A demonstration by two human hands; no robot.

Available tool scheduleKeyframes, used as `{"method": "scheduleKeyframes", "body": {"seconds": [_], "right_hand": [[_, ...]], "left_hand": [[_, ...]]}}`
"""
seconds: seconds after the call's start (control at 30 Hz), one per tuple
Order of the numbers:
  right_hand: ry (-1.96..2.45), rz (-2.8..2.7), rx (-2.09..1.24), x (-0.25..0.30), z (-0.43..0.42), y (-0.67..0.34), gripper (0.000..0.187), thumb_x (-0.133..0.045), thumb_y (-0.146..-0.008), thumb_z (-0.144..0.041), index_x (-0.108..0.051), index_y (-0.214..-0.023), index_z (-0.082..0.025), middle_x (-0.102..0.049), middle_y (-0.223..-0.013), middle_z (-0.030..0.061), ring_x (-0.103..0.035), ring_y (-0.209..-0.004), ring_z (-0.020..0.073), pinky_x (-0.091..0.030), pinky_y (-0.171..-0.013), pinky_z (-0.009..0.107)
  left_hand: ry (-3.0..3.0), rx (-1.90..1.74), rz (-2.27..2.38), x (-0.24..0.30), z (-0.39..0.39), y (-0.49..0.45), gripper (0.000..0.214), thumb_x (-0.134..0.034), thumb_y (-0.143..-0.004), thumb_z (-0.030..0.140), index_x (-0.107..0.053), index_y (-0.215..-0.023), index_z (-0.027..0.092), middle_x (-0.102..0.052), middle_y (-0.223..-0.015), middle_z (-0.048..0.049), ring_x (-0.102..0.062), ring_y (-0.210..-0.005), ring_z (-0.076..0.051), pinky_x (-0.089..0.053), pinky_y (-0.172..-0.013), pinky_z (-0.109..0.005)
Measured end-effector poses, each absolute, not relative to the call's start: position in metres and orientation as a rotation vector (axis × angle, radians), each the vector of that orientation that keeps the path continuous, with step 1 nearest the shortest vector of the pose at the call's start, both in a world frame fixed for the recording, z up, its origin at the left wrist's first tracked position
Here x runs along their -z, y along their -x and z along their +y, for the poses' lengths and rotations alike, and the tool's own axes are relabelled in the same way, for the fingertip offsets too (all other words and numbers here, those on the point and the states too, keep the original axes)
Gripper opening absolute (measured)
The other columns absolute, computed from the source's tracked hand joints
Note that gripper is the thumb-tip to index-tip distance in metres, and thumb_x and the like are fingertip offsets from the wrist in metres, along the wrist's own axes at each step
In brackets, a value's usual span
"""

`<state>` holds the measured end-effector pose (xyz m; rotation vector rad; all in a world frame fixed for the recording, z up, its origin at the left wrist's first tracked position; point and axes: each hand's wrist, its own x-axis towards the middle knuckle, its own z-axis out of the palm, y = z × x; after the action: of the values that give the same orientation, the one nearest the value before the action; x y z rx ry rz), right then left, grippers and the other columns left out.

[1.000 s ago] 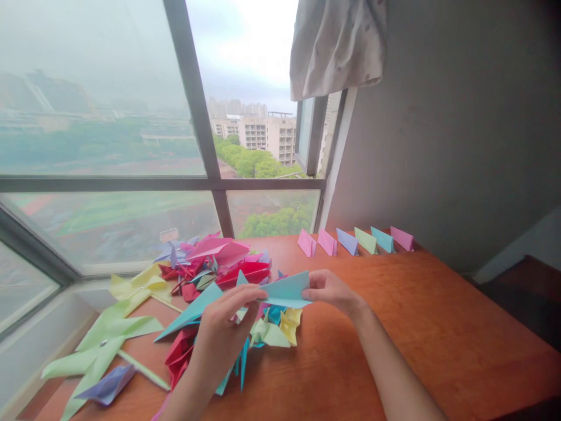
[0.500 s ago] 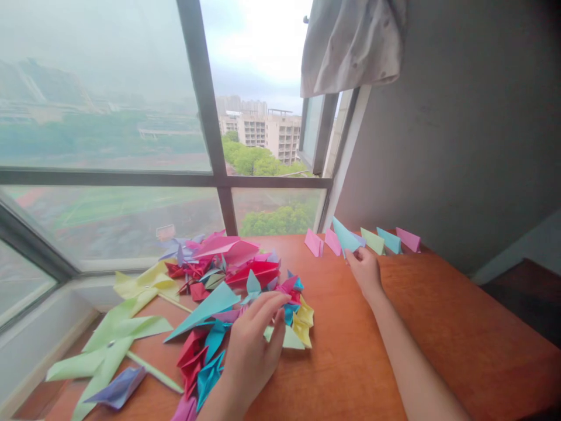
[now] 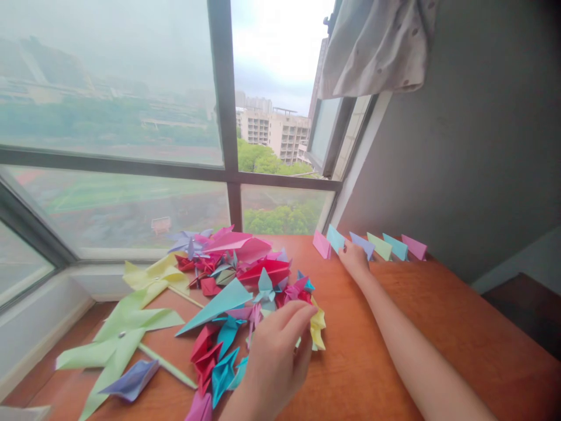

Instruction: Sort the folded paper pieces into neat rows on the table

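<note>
My right hand (image 3: 354,260) is closed, its fingers pinching a light blue paper airplane (image 3: 335,238) at the table's far edge. This airplane stands in a row of similar folded papers. To its left is a pink folded paper (image 3: 322,245); on its right come a purple one (image 3: 363,246), a pale green one (image 3: 379,247), another light blue one (image 3: 395,248) and a pink one (image 3: 414,248). My left hand (image 3: 278,351) hovers with loosely curled fingers over the right side of a paper pile. A gap shows between thumb and fingers, with nothing visible in it.
The origami pile holds a large pink paper airplane (image 3: 239,245), a teal paper airplane (image 3: 219,305) and red folded shapes (image 3: 205,356). Left of it lie a green pinwheel (image 3: 120,336), a yellow pinwheel (image 3: 155,278) and a purple paper boat (image 3: 131,380). A window (image 3: 232,175) borders the wooden table (image 3: 416,316).
My right hand has lowered the light blue airplane into the row, where it now covers a pink one. My left hand stays near the pile. The camera view has shifted slightly left.
</note>
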<state>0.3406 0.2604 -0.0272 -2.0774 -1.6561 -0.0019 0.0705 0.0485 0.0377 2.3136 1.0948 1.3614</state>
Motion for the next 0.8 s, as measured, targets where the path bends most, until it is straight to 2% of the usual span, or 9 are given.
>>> {"method": "scheduleKeyframes", "body": {"seconds": [0.2,0.37,0.53,0.8], "right_hand": [[2.086,-1.699,-0.007,0.037,0.259,-0.337,0.020,-0.055,-0.082,-0.024,-0.073,-0.088,-0.018,-0.069,-0.078,0.0106,-0.065,-0.079,0.0238,-0.041,-0.067,0.029],[2.043,-1.663,-0.062,0.034,0.253,-0.341,0.020,-0.059,-0.080,-0.030,-0.074,-0.089,-0.020,-0.072,-0.081,0.0083,-0.065,-0.081,0.0233,-0.042,-0.068,0.028],[1.976,-1.559,-0.104,0.025,0.229,-0.347,0.026,-0.052,-0.084,-0.033,-0.074,-0.092,-0.021,-0.074,-0.088,0.0079,-0.066,-0.084,0.0226,-0.043,-0.070,0.028],[1.746,-1.566,-0.326,0.037,0.188,-0.320,0.029,-0.050,-0.081,-0.041,-0.073,-0.080,-0.023,-0.073,-0.073,0.0034,-0.065,-0.071,0.0211,-0.045,-0.068,0.029]], "left_hand": [[-2.307,-1.344,1.113,-0.039,0.047,-0.071,0.031,-0.047,-0.089,0.011,-0.059,-0.116,0.023,-0.070,-0.106,-0.0099,-0.069,-0.091,-0.020,-0.057,-0.074,-0.029],[-2.307,-1.347,1.116,-0.039,0.047,-0.071,0.029,-0.046,-0.090,0.013,-0.060,-0.114,0.023,-0.071,-0.104,-0.0104,-0.070,-0.089,-0.020,-0.058,-0.074,-0.029],[-2.317,-1.288,1.140,-0.036,0.048,-0.071,0.030,-0.047,-0.090,0.012,-0.059,-0.115,0.024,-0.070,-0.107,-0.0099,-0.069,-0.091,-0.021,-0.057,-0.075,-0.030],[-2.297,-1.237,1.218,-0.028,0.046,-0.064,0.029,-0.046,-0.090,0.011,-0.060,-0.112,0.024,-0.070,-0.105,-0.0069,-0.069,-0.090,-0.018,-0.055,-0.075,-0.027]]}}
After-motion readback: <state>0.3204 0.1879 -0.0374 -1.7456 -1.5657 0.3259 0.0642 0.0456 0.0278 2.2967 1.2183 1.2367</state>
